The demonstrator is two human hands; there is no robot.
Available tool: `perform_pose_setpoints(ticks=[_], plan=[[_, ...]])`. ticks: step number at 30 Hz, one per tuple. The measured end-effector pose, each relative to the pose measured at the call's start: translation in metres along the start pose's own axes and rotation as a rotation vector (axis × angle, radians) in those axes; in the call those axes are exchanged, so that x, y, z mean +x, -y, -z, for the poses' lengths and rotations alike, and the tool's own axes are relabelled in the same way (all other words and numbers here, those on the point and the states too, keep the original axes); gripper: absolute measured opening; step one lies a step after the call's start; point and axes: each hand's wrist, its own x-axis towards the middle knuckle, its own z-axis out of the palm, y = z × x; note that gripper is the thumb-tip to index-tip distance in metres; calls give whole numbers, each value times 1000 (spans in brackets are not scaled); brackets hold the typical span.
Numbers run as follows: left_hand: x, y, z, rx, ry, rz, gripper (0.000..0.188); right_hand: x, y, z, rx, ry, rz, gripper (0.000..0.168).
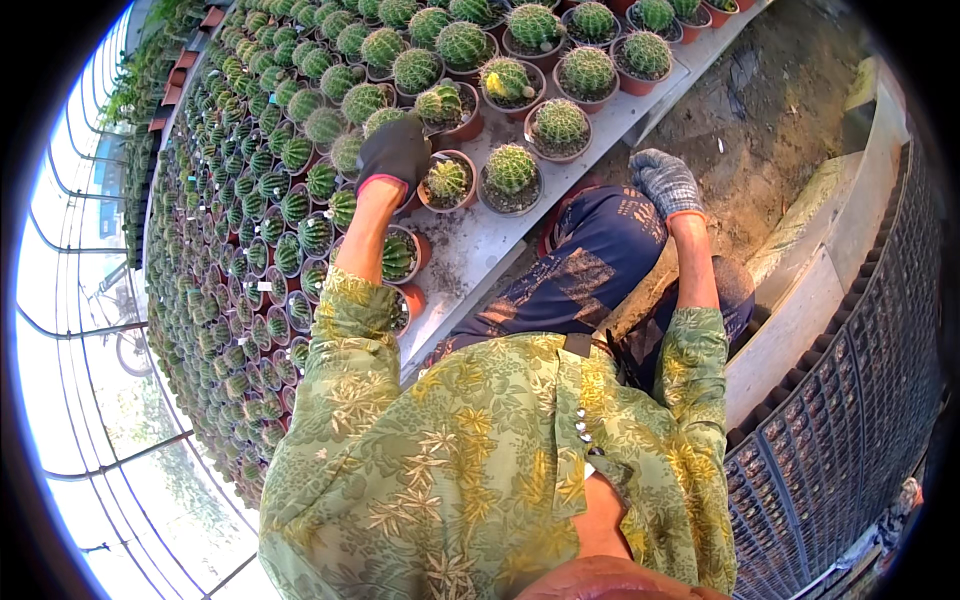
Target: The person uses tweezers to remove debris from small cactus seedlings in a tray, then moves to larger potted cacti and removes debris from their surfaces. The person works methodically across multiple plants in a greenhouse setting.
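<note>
My left hand (pixel 394 154), in a dark glove with a pink cuff edge, reaches down among potted cacti on the bench. Its fingers are hidden under the back of the glove, so any grip on a pot there cannot be seen. Just right of it stand a small yellowish cactus (pixel 448 180) in a terracotta-coloured pot and a round cactus (pixel 511 169) in a greyish pot. My right hand (pixel 666 184), in a grey knitted glove with an orange cuff, is curled beside my raised knee (pixel 611 225). Nothing shows in it.
Rows of potted cacti (pixel 292 206) cover the bench to the left and ahead. Spilled soil lies on the pale bench top (pixel 469 259) near its edge. Bare earth (pixel 757 142) runs along the right, beside black plug trays (pixel 832 382). A ribbed cactus (pixel 397 257) stands near my left forearm.
</note>
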Motion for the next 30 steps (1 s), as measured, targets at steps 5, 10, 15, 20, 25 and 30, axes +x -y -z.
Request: perform_pose_setpoints(ticks=[5, 10, 15, 20, 25, 30], plan=[[13, 4, -4, 19, 22, 14, 24, -2, 3, 2, -4, -9, 18, 23], [15, 5, -7, 38, -67, -14, 24, -1, -1, 0, -11, -23, 13, 23], [17, 2, -5, 22, -11, -44, 27, -1, 0, -1, 11, -22, 7, 23], [17, 2, 1, -74, 1, -53, 27, -2, 7, 3, 45, 21, -46, 23], [18, -2, 5, 6, 42, -13, 26, 0, 3, 1, -10, -3, 12, 23], [21, 6, 2, 68, -30, -29, 24, -2, 7, 2, 8, 6, -3, 23]])
